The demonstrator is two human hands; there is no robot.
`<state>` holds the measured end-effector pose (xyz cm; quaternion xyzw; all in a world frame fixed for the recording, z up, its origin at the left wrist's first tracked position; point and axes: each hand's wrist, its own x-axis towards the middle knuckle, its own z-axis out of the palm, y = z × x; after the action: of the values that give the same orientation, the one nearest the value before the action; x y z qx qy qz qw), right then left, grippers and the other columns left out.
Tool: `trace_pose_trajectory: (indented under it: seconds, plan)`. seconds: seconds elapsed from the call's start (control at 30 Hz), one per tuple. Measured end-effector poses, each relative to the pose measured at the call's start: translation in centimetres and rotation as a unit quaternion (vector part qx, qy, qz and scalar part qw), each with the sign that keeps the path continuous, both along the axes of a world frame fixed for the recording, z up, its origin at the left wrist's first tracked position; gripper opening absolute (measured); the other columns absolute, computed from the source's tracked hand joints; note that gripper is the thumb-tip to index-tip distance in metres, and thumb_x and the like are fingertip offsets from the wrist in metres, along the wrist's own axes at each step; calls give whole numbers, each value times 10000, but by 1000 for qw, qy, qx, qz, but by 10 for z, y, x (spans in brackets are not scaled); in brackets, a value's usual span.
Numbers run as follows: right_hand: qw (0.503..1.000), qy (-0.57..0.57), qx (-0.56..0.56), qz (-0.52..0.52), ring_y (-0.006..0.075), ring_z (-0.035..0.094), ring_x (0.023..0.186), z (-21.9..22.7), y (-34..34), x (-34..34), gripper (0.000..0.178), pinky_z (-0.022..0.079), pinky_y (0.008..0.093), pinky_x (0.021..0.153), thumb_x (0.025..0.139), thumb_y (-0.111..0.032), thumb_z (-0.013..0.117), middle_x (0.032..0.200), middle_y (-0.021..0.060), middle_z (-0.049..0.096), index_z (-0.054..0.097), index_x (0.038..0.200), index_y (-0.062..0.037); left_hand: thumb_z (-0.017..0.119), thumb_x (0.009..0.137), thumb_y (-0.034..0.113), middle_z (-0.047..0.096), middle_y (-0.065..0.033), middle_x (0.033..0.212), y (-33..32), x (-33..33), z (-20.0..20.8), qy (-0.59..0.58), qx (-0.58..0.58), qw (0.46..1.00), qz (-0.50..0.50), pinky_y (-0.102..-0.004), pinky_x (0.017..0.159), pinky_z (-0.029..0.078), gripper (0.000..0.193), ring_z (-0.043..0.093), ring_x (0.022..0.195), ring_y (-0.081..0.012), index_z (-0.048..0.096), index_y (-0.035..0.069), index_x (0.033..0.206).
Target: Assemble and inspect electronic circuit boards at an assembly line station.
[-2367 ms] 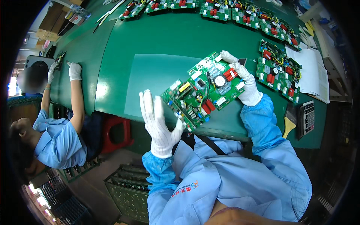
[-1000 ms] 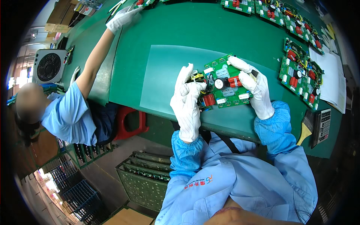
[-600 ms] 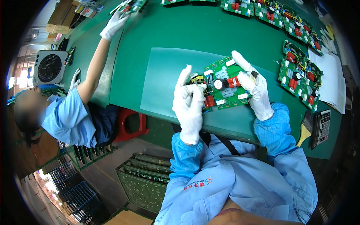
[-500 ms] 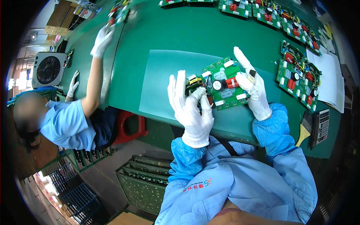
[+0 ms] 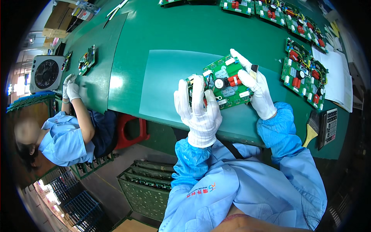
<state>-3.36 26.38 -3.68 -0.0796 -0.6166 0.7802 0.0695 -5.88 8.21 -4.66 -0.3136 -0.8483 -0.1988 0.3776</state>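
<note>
One left hand (image 5: 198, 110) and one right hand (image 5: 259, 91) of the person are on one circuit board (image 5: 228, 83). One co-worker (image 5: 62, 135) has two gloved hands (image 5: 72, 91) and two nearby boards (image 5: 87, 60). One fan (image 5: 46, 72), one calculator (image 5: 329, 128), one brush (image 5: 310, 135) and one red stool (image 5: 143, 129) show; far-edge boards (image 5: 236, 7) are too cut off to count.
</note>
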Motion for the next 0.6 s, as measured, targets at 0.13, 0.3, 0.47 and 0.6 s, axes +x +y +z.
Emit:
trace_pose_trajectory:
  seconds: [0.13,0.3,0.47,0.6]
  plan:
    - [1000,-10,-12,0,195,518,1201,0,-1,0,601,359,300,1065,939,-330,550,1369,139,531,449,1457,-42,637,809,10,545,-167,1348,1,0,1,-1,5,1000,5,-542,993,417,229,470,1265,-442,614,100,1019]
    - [994,-42,-104,6,163,533,1176,3,-1,-2,598,393,287,1037,942,-281,538,1320,96,550,416,1477,-44,562,737,5,442,-257,1434,-13,-4,11,-173,121,975,-76,-520,1082,360,485,417,1313,-477,645,96,1206]
    - [972,-26,-232,2,178,533,1206,-2,0,-4,606,388,299,1053,939,-242,508,1352,103,537,377,1491,-30,462,952,178,327,-177,1543,-39,-11,-3,-403,499,760,-105,-451,1180,265,595,338,1420,-292,310,-31,1488]
    - [966,-11,-257,7,195,526,1241,-2,-1,-1,641,382,326,1082,940,-260,490,1403,113,506,320,1514,-31,411,1008,476,457,-151,1448,-48,-13,0,-616,644,379,-250,-431,1076,391,682,477,1303,-278,327,-11,1477]
